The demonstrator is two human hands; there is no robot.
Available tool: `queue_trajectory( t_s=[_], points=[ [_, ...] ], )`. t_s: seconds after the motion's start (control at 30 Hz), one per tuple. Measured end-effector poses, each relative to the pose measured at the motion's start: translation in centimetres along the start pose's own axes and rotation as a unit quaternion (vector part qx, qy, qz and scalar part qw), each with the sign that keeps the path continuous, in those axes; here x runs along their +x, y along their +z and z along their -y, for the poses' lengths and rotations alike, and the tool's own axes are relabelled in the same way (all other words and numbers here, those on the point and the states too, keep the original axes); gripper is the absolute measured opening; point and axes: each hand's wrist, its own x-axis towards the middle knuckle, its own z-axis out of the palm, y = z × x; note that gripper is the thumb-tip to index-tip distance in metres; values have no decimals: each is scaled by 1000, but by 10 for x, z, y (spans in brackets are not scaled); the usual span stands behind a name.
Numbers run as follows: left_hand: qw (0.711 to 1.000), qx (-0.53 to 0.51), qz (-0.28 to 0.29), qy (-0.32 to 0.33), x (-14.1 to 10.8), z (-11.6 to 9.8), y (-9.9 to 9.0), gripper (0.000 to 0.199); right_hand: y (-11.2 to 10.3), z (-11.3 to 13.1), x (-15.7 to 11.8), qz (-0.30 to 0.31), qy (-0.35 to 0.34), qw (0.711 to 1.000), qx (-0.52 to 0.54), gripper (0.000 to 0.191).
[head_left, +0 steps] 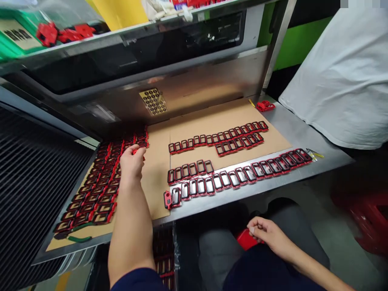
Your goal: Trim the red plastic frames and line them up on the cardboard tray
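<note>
My left hand (133,163) reaches over the left part of the bench, fingers closed. Bits of red show at its fingertips; the hand hides most of that red plastic piece. Just beyond and to its left lie rows of red-and-black rectangular frames (104,178). Over my lap, my right hand (266,232) is closed on the edge of a flat red piece (247,239), whose kind I cannot tell. More red-and-black frames (209,185) stand in lines across the middle and front of the bench. At the left end of the front line is a solid-looking red part (167,199).
Green-handled pliers (79,238) lie at the bench's left front corner, and a yellow-handled tool (315,154) at the right. Cardboard (194,121) covers much of the metal bench. Red parts (265,106) sit at the back right. A person in a white shirt (342,76) is close on the right.
</note>
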Motion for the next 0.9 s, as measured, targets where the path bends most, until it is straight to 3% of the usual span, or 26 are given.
queue_trajectory(
  t_s=[0.03, 0.07, 0.1, 0.17, 0.27, 0.33, 0.47, 0.63, 0.9],
  points=[
    [998, -31, 27, 37, -34, 6, -9, 52, 2, 4, -1, 20, 0, 1000, 0, 56],
    [983, -118, 75, 118, -73, 12, -16, 62, 3, 10, -3, 44, -2, 999, 1, 56],
    [956, -180, 130, 193, -116, 18, -19, 67, 5, 16, -6, 70, -9, 997, 3, 56],
    [906, -211, 233, 283, -200, 30, -14, 69, 8, 31, -14, 117, -36, 992, 11, 54],
    [856, -239, 337, 310, -297, 47, 17, 83, 7, 44, -25, 178, -57, 982, 37, 51],
    [839, -293, 364, 279, -335, 58, 42, 90, 3, 42, -30, 209, -34, 976, 54, 49],
    [827, -320, 399, 233, -367, 74, 69, 82, -9, 18, -40, 213, 22, 972, 97, 43],
    [831, -275, 390, 286, -371, 69, 67, 75, -23, -2, -49, 194, 19, 969, 150, 40],
    [805, -238, 413, 353, -370, 55, 67, 79, -33, -1, -53, 182, 16, 976, 118, 45]
  ],
)
